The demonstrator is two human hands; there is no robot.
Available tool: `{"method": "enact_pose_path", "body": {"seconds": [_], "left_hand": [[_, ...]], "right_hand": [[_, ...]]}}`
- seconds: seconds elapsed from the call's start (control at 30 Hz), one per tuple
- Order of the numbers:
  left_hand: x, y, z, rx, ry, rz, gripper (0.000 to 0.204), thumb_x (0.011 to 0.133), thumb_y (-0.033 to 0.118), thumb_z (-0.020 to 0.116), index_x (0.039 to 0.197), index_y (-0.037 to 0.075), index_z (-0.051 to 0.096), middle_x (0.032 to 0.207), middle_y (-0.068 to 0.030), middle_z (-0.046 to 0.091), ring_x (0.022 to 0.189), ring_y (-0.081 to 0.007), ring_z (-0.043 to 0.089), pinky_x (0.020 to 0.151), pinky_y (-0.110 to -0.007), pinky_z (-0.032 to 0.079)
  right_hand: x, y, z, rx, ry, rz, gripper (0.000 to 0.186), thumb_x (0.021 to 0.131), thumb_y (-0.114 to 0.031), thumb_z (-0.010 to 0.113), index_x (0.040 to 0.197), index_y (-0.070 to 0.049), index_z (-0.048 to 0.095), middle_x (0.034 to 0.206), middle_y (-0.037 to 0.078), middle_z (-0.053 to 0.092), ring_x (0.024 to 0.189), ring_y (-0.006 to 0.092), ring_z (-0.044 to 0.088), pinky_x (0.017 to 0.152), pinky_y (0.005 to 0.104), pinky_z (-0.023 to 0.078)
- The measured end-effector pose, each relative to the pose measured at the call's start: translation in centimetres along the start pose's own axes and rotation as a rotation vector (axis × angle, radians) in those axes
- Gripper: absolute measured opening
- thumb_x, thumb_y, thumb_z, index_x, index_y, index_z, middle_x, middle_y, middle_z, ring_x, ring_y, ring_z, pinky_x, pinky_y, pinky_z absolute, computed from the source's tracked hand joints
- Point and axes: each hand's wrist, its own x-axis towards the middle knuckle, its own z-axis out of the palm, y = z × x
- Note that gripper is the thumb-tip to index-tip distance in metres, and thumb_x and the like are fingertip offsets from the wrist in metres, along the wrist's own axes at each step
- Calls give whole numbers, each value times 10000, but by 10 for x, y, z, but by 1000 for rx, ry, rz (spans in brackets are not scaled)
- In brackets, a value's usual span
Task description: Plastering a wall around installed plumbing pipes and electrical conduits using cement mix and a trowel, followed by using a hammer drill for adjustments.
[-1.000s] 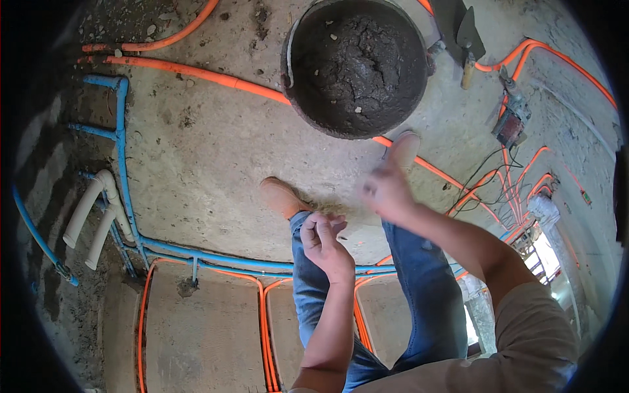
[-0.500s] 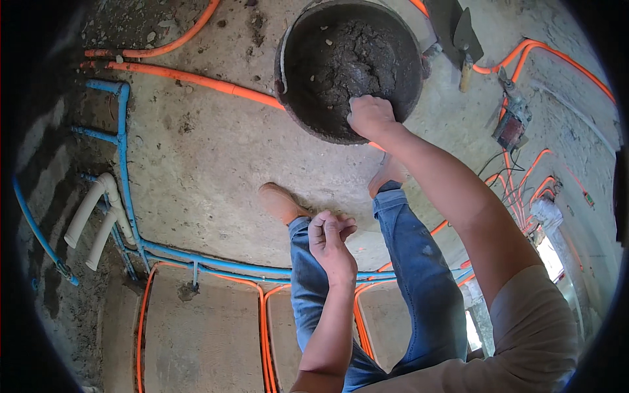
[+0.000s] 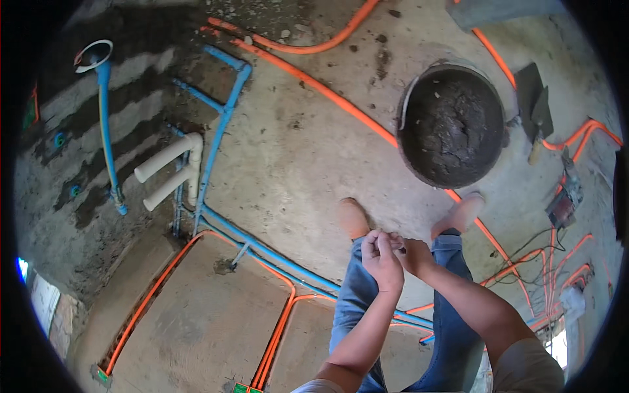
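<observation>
My left hand [image 3: 382,261] and my right hand [image 3: 415,255] meet in front of my legs, above the floor by my shoes. The left hand's fingers are curled in, with the fingertips close to the right hand. My right hand is closed too, its thumb side turned toward the left. A small dark spot shows between them, but I cannot make out what they hold. Beyond them on the floor stands a round dark bucket [image 3: 402,147] with a wire handle on its left side. Wet grey mortar [image 3: 452,118] lies in it, its surface rough and lumpy.
Flat trowels [image 3: 534,101] lie right of the bucket, near a corded power tool [image 3: 565,203]. An orange conduit [image 3: 327,92] runs across the concrete floor behind the bucket. Blue pipes [image 3: 262,243] and beige pipe stubs [image 3: 164,158] stand to the left.
My right hand has come out of the bucket and back to my left hand. The view has swung left, so the bucket now sits farther right, and more of the left wall shows.
</observation>
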Motion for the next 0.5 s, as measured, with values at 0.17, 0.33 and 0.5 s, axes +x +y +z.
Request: {"method": "enact_pose_path", "body": {"seconds": [0.17, 0.33, 0.5], "left_hand": [[2, 17, 9, 2, 31, -1, 81, 928, 97, 527, 944, 20, 550, 791, -80, 599, 687, -155, 601, 621, -264, 502], [-2, -15, 16, 262, -41, 122, 92, 916, 97, 525, 903, 6, 534, 787, -89, 610, 669, -150, 597, 616, -245, 493], [-2, -3, 19, 3, -2, -43, 81, 920, 80, 503, 995, 53, 493, 808, -105, 583, 621, -118, 494, 557, -231, 417]], "right_hand": [[8, -23, 5, 354, 44, -374, 182, 811, -181, 518, 852, -59, 646, 939, 148, 658, 822, 369, 631, 726, 447, 508], [24, 6, -5, 178, 223, -442, 197, 801, -216, 582, 841, -36, 653, 833, 169, 647, 756, 329, 643, 657, 408, 502], [-22, 78, -64, 406, 587, 62, 83, 794, -88, 605, 832, -36, 657, 836, 166, 649, 735, 283, 645, 701, 365, 495]]}}
